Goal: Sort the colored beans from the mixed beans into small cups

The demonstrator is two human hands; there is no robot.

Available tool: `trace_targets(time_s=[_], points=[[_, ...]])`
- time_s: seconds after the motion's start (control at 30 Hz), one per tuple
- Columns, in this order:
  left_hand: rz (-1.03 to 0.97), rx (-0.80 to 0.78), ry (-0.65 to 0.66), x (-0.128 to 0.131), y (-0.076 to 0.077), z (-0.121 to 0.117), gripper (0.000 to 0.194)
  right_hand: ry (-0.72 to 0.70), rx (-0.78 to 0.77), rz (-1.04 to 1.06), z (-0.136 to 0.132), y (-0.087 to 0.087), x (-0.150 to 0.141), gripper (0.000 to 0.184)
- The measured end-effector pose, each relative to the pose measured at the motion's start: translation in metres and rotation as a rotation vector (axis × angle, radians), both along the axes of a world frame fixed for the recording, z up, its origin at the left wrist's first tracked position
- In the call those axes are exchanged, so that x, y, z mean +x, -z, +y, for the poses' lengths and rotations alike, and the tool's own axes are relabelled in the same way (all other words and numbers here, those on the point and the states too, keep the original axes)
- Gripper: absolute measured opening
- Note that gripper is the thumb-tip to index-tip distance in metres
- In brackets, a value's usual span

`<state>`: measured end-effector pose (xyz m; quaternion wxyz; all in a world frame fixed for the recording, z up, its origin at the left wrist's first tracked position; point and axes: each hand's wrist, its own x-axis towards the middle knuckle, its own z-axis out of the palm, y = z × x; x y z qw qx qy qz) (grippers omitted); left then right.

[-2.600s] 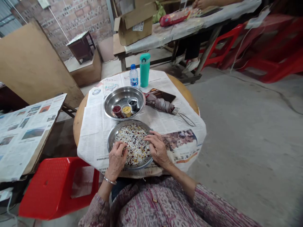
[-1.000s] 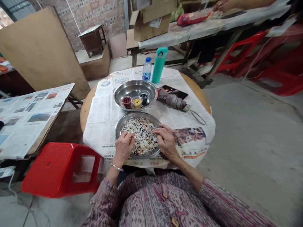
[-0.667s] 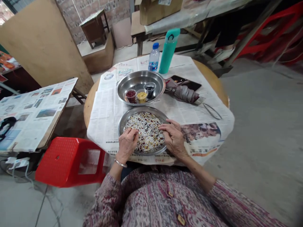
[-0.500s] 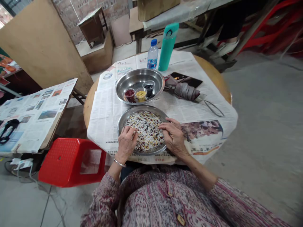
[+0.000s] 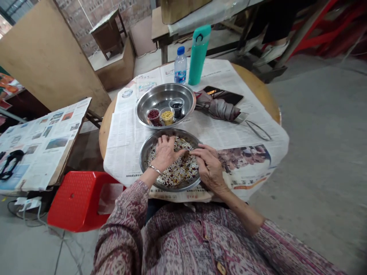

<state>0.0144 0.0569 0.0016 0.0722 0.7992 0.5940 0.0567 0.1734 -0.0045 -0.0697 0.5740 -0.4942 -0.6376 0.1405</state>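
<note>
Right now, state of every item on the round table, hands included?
left hand: open, spread over the mix
right hand: fingers bent, at basin's right rim; grip unclear
near basin: holds the mix
far basin: holds three cups
red-bean cup: filled
yellow-bean cup: filled
black-bean cup: filled
water bottle: upright, capped
teal flask: upright, lid shut
umbrella: furled
dark slab: flat

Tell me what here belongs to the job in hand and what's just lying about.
In use, it seems:
grain-like mix, left hand over it, right hand at its edge
near bowl holding it
probably the far bowl with red-filled cup, yellow-filled cup and black-filled cup

Apparently lying about:
water bottle
green flask
grey umbrella
dark flat device
red stool
</note>
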Motion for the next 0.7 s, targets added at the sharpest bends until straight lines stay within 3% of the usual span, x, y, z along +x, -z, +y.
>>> trace_targets(time_s=[0.13,0.23,0.3,0.4,0.53,0.67,0.7], points=[[-0.056,-0.054,0.300,0.018,0.005,-0.004,0.050,0.053,-0.017,0.024,0.000,0.000,0.000,0.026],[-0.052,-0.127,0.489,0.015,0.004,-0.013,0.036,0.064,-0.035,0.015,-0.001,-0.001,0.000,0.026],[-0.024,-0.175,0.546,0.006,0.000,-0.019,0.020,0.052,-0.038,-0.004,-0.001,-0.002,0.000,0.026],[0.001,-0.179,0.502,-0.013,-0.005,-0.031,0.019,0.040,-0.031,-0.014,-0.001,-0.004,0.001,0.023],[-0.029,-0.078,0.318,-0.046,-0.013,-0.049,0.025,0.036,-0.040,0.000,-0.001,-0.006,0.000,0.021],[0.018,0.000,0.147,-0.068,-0.025,-0.072,0.004,0.032,-0.042,0.005,-0.002,-0.006,0.000,0.021],[0.043,-0.024,0.138,-0.070,-0.028,-0.077,0.006,0.030,-0.040,0.002,-0.002,-0.007,0.000,0.020]])
